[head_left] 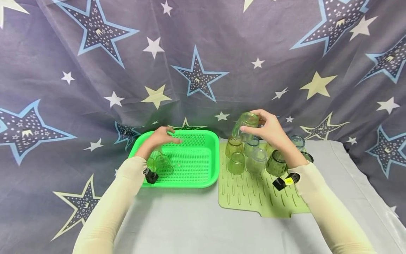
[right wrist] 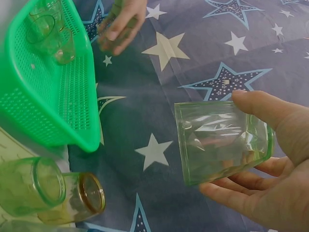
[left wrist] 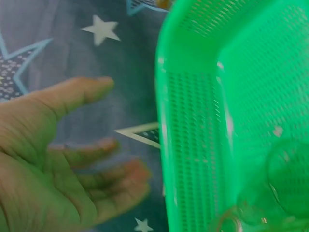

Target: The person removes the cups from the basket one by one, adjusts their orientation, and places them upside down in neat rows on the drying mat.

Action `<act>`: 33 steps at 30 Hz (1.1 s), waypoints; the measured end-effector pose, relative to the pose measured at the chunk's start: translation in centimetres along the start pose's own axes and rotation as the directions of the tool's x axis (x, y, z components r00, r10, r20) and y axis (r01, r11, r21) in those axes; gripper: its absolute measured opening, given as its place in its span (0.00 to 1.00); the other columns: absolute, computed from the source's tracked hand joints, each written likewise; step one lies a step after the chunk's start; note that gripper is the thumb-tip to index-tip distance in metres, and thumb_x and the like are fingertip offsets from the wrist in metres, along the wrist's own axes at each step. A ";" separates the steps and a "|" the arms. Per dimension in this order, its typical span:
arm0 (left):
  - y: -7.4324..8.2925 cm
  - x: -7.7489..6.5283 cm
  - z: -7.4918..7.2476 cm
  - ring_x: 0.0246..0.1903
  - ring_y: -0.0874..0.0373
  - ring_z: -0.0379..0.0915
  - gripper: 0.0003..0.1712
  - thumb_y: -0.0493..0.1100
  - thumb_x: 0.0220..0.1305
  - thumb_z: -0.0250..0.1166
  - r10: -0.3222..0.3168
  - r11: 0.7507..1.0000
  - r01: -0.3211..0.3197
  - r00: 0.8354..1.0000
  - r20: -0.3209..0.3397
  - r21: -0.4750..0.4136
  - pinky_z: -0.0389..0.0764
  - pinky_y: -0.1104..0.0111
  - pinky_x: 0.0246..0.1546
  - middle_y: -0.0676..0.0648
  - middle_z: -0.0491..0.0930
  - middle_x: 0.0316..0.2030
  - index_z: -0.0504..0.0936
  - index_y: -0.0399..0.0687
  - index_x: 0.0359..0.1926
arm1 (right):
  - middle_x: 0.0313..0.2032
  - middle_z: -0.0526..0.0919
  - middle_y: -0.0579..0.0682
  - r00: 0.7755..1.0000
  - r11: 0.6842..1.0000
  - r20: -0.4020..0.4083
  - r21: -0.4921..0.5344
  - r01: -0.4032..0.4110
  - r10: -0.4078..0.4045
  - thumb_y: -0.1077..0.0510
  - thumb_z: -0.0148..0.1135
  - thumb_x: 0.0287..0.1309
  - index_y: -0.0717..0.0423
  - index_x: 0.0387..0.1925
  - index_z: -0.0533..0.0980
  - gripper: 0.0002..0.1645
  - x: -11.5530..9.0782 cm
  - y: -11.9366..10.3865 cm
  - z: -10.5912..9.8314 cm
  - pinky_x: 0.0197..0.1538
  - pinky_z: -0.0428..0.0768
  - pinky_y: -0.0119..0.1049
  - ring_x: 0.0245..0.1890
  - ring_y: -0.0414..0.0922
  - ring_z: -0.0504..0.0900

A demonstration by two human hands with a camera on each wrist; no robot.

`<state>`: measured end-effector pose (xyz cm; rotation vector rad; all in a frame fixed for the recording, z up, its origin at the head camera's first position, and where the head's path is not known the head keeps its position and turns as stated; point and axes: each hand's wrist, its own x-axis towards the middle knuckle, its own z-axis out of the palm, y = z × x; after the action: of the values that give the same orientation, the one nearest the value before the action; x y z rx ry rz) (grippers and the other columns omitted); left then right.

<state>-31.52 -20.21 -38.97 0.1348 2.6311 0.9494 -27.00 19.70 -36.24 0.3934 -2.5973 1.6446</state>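
Observation:
My right hand (head_left: 268,128) grips a pale green drinking glass (head_left: 246,124) between thumb and fingers, holding it tilted above the glasses on the mat. The right wrist view shows the same clear green glass (right wrist: 222,142) side-on. My left hand (head_left: 162,137) hovers over the back left of the green basket (head_left: 216,158), fingers relaxed and holding nothing. In the left wrist view that hand (left wrist: 72,159) appears beside the basket's rim. Several green glasses (head_left: 164,165) lie in the basket's left end, partly hidden by the left wrist.
A light green drying mat (head_left: 241,192) lies right of the basket. Several glasses stand on it, among them an amber one (head_left: 234,148), a clear one (head_left: 257,161) and a dark green one (head_left: 277,164). A star-patterned cloth (head_left: 196,28) hangs behind the table (head_left: 177,222).

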 end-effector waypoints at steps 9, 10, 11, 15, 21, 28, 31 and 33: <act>-3.0 0.4 0.9 0.65 0.32 0.68 0.49 0.53 0.63 0.68 -0.301 0.931 0.287 0.953 0.028 0.228 0.77 0.46 0.62 0.26 0.63 0.70 0.60 0.23 0.72 | 0.57 0.79 0.55 1.000 0.998 0.007 -0.053 0.022 -0.022 0.49 0.76 0.57 0.55 0.65 0.74 0.36 -0.6 0.4 -1.0 0.46 0.81 0.31 0.52 0.47 0.81; -3.4 0.5 1.1 0.65 0.32 0.69 0.49 0.53 0.62 0.68 -0.310 0.928 0.295 0.950 0.032 0.228 0.78 0.46 0.62 0.26 0.64 0.70 0.61 0.23 0.71 | 0.57 0.79 0.55 1.000 0.998 0.008 -0.058 0.021 -0.020 0.49 0.76 0.57 0.55 0.65 0.73 0.36 -0.6 0.4 -1.1 0.47 0.81 0.31 0.52 0.47 0.81; -3.8 0.5 1.3 0.64 0.32 0.70 0.47 0.52 0.62 0.69 -0.316 0.926 0.300 0.948 0.035 0.229 0.78 0.47 0.61 0.26 0.65 0.69 0.63 0.22 0.70 | 0.57 0.79 0.55 1.000 0.998 0.010 -0.062 0.019 -0.019 0.49 0.76 0.57 0.55 0.65 0.73 0.37 -0.7 0.5 -1.1 0.48 0.80 0.32 0.53 0.48 0.80; -4.8 0.7 1.9 0.61 0.32 0.73 0.44 0.51 0.60 0.70 -0.347 0.917 0.332 0.937 0.033 0.222 0.81 0.48 0.58 0.25 0.70 0.64 0.67 0.22 0.66 | 0.56 0.80 0.54 1.000 0.996 0.006 -0.084 0.016 -0.016 0.49 0.76 0.57 0.54 0.64 0.74 0.36 -1.0 0.6 -1.3 0.48 0.79 0.33 0.52 0.48 0.80; -5.2 0.4 2.4 0.57 0.33 0.75 0.45 0.51 0.57 0.72 -0.369 0.901 0.362 0.929 -0.015 0.239 0.83 0.48 0.55 0.26 0.72 0.62 0.68 0.23 0.65 | 0.54 0.81 0.56 1.000 0.994 -0.009 -0.111 0.013 -0.014 0.49 0.76 0.56 0.56 0.63 0.74 0.36 -1.2 0.8 -1.8 0.46 0.80 0.32 0.49 0.48 0.81; -5.2 0.5 3.7 0.62 0.33 0.71 0.47 0.52 0.57 0.72 -0.349 0.859 0.346 0.935 -0.062 0.377 0.78 0.49 0.62 0.24 0.60 0.72 0.68 0.22 0.67 | 0.53 0.82 0.54 1.000 0.989 -0.030 -0.146 -0.008 0.003 0.46 0.77 0.55 0.53 0.64 0.74 0.37 -1.6 1.2 -2.8 0.48 0.80 0.35 0.49 0.46 0.81; -5.4 0.9 4.2 0.55 0.36 0.76 0.41 0.51 0.57 0.72 -0.338 0.838 0.334 0.939 -0.071 0.432 0.80 0.50 0.58 0.27 0.71 0.65 0.73 0.24 0.62 | 0.52 0.83 0.54 0.999 0.987 -0.040 -0.161 -0.008 0.001 0.47 0.77 0.55 0.53 0.63 0.75 0.36 -1.9 1.6 -3.3 0.46 0.80 0.32 0.47 0.43 0.82; -5.6 1.1 4.5 0.50 0.39 0.79 0.38 0.50 0.57 0.73 -0.334 0.837 0.331 0.940 -0.070 0.437 0.81 0.50 0.55 0.29 0.78 0.58 0.76 0.25 0.59 | 0.52 0.83 0.54 0.999 0.987 -0.051 -0.159 -0.012 0.004 0.47 0.78 0.55 0.53 0.62 0.75 0.36 -2.1 1.8 -3.6 0.45 0.80 0.30 0.45 0.40 0.82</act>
<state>-30.87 -21.58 -46.06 -0.2086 2.6931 0.2228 -25.71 24.09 -36.63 0.3284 -2.6710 1.4160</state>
